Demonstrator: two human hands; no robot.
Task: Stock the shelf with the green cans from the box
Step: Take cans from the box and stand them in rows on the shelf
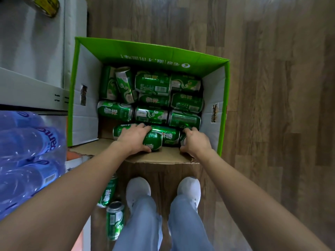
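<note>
An open green cardboard box (87, 113) stands on the floor in front of my feet, holding several green cans (153, 84) lying on their sides. My left hand (135, 137) grips one lying can (154, 140) at the box's near edge, fingers over its top and thumb under it. My right hand (194, 141) grips another green can (182, 140) in the near right corner; that can is mostly hidden by the hand. A third can (169, 135) lies between the two hands.
Two green cans (115, 220) sit on the floor left of my white shoes (137, 189). Shrink-wrapped blue water bottles (27, 160) fill the left. A grey shelf edge (32, 91) runs above them. Wooden floor (272, 105) lies to the right.
</note>
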